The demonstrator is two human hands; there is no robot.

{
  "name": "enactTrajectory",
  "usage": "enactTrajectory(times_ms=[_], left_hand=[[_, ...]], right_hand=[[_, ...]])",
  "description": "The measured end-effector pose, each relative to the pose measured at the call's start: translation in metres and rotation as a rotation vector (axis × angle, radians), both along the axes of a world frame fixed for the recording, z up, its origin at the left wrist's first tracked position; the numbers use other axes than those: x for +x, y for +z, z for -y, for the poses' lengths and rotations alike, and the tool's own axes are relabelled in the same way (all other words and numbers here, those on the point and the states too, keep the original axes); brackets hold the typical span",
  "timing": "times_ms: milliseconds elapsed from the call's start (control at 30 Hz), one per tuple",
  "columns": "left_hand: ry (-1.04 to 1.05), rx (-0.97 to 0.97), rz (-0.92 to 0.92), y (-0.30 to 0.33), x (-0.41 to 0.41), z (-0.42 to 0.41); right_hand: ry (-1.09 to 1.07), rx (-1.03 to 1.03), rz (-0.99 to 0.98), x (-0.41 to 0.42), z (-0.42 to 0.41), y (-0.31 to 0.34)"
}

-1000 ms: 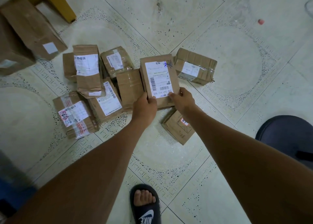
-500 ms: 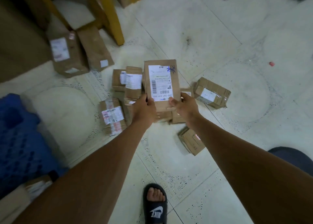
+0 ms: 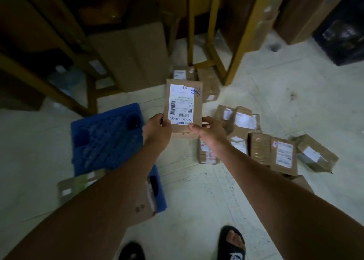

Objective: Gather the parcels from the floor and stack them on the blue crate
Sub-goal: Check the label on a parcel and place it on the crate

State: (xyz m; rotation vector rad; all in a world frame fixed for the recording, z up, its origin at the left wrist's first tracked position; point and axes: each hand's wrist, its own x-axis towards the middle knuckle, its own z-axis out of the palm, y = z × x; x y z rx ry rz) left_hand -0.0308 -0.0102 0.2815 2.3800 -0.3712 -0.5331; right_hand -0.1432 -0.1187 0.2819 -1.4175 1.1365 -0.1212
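A flat brown parcel (image 3: 197, 106) with a white barcode label is held up in the air at the centre. My left hand (image 3: 157, 127) grips its lower left corner and my right hand (image 3: 208, 129) grips its lower right corner. The blue crate (image 3: 106, 137) lies on the floor just left of the hands, its gridded face up. Several brown parcels (image 3: 283, 155) lie in a loose heap on the floor to the right. One more parcel (image 3: 145, 204) sits at the crate's near edge, partly hidden by my left forearm.
Yellow wooden legs (image 3: 248, 35) and large cardboard boxes (image 3: 134, 55) stand at the back. A dark bin (image 3: 342, 33) is at the top right. Two small parcels (image 3: 208, 82) lie by the yellow legs. My sandalled feet (image 3: 232, 244) are at the bottom edge.
The parcel was lifted off the floor heap in both hands and the view swung left; the blue crate now sits beside the hands and the heap lies to the right.
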Motion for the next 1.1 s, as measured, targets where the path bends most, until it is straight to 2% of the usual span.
enactTrajectory(times_ms=[267, 400, 467, 600, 733, 867, 967, 1100], left_hand=[[0.014, 0.008, 0.004, 0.030, 0.093, -0.179], [0.001, -0.018, -0.040, 0.028, 0.106, -0.234], [-0.019, -0.035, -0.049, 0.023, 0.114, -0.253], [-0.107, -0.037, -0.032, 0.013, 0.127, -0.269], [-0.227, -0.042, 0.019, -0.006, 0.147, -0.267], [-0.358, -0.061, 0.015, -0.035, 0.160, -0.256], [-0.409, -0.042, -0.004, -0.057, 0.170, -0.248], [-0.481, 0.012, -0.027, -0.097, 0.182, -0.237]], right_hand=[[0.109, 0.032, -0.015, 0.100, -0.150, 0.019], [0.205, -0.016, -0.036, 0.120, -0.197, 0.021], [0.203, 0.050, -0.049, 0.125, -0.214, 0.022], [0.209, 0.128, -0.091, 0.132, -0.231, 0.010], [-0.036, 0.007, -0.050, 0.145, -0.224, -0.010], [-0.122, 0.011, 0.050, 0.149, -0.197, -0.034], [-0.050, -0.028, -0.049, 0.147, -0.179, -0.061], [0.124, -0.201, -0.212, 0.133, -0.169, -0.111]])
